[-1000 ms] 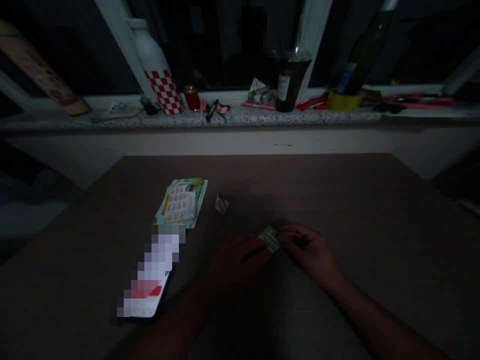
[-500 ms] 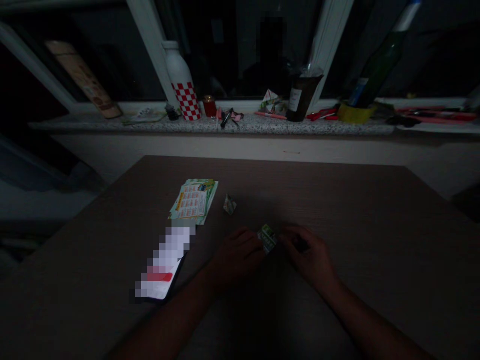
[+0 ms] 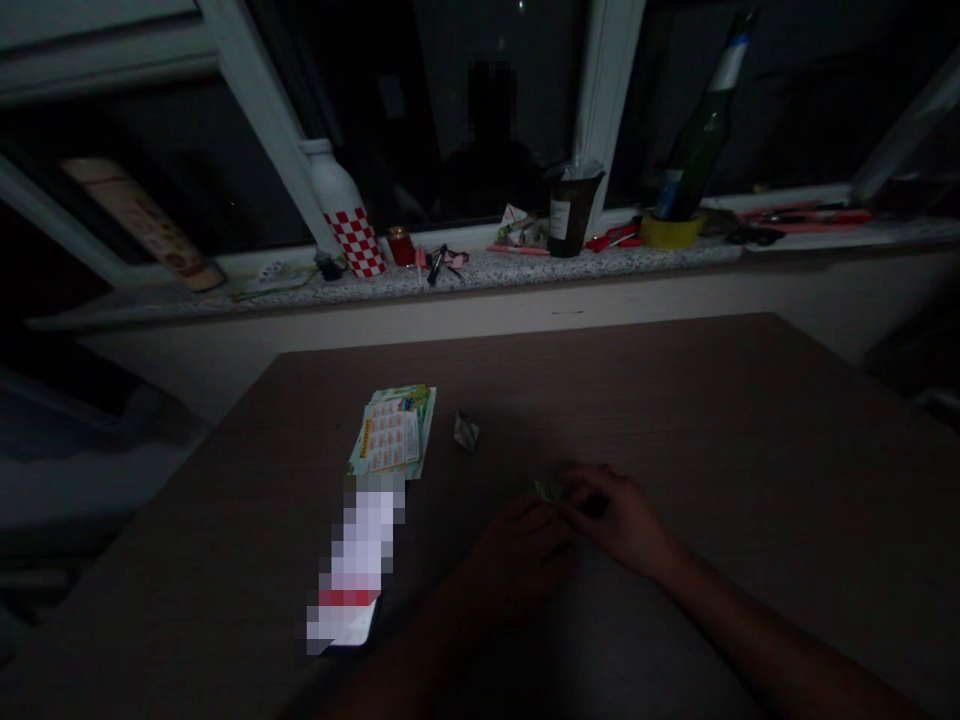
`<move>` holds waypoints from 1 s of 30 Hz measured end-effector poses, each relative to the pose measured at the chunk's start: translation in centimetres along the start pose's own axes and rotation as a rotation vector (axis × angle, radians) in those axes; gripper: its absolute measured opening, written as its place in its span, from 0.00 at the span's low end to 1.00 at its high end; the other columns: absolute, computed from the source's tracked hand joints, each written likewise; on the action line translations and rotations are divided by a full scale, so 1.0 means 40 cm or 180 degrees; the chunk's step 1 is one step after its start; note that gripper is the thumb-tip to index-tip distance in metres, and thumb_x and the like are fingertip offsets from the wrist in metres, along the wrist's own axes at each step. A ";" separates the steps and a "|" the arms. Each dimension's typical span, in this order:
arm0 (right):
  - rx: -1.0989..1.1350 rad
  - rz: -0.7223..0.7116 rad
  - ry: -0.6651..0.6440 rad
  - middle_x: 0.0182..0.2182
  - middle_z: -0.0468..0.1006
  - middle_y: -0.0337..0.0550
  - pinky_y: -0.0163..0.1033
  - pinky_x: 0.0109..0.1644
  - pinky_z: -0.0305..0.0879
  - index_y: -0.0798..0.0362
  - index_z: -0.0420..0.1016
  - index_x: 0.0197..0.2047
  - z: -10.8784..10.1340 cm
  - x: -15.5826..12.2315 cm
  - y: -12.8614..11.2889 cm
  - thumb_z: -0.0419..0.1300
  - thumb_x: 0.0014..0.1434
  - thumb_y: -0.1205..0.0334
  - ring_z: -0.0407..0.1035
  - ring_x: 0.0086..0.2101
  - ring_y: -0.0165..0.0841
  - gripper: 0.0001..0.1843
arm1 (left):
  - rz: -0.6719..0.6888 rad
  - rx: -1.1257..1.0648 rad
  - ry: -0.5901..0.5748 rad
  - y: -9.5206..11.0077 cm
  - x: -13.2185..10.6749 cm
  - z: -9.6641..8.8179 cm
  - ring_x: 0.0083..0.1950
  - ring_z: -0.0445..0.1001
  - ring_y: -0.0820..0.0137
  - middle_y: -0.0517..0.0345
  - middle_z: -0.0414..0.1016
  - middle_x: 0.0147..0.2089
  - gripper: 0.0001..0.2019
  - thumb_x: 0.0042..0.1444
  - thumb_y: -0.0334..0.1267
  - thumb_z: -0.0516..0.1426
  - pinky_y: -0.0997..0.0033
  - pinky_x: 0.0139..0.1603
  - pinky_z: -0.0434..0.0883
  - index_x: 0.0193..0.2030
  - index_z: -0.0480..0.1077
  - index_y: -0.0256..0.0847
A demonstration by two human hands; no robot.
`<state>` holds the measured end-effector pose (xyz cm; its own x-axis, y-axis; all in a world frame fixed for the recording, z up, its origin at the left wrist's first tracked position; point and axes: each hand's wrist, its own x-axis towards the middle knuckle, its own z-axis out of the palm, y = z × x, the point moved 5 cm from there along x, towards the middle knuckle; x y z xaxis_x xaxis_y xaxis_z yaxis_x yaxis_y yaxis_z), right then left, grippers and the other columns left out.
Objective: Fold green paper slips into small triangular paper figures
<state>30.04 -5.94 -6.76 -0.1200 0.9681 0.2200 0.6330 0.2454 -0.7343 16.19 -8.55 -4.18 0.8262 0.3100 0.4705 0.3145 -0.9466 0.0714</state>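
The room is very dark. My left hand (image 3: 521, 555) and my right hand (image 3: 622, 520) meet low over the brown table (image 3: 750, 440), fingers curled together round a small folded piece of green printed paper (image 3: 547, 491). Only a corner of that paper shows between the fingertips. A second small folded paper piece (image 3: 466, 431) lies on the table beyond my hands. Left of it rests a stack of green printed sheets (image 3: 394, 431).
A phone with a lit, blurred screen (image 3: 356, 565) lies at the left. The stone windowsill (image 3: 465, 270) behind holds a red-checked white bottle (image 3: 345, 212), a dark cup (image 3: 570, 205), a green bottle (image 3: 697, 130) in a yellow tape roll, pens and clips.
My hands have closed in over the folded paper, so less of it shows than before. The view has tilted and shifted, with hands lower in the picture.
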 end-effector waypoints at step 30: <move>-0.0498 -0.0611 -0.0301 0.21 0.76 0.36 0.42 0.41 0.60 0.49 0.77 0.33 -0.024 -0.008 0.001 0.60 0.55 0.67 0.70 0.27 0.33 0.05 | -0.0486 -0.0316 -0.0953 -0.044 -0.027 -0.021 0.47 0.71 0.66 0.55 0.75 0.43 0.06 0.56 0.32 0.56 0.59 0.54 0.63 0.39 0.72 0.40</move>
<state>30.85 -6.29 -6.25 -0.3156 0.9069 0.2792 0.7015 0.4211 -0.5750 14.35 -7.31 -4.08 0.8781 0.4472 0.1700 0.4103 -0.8867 0.2132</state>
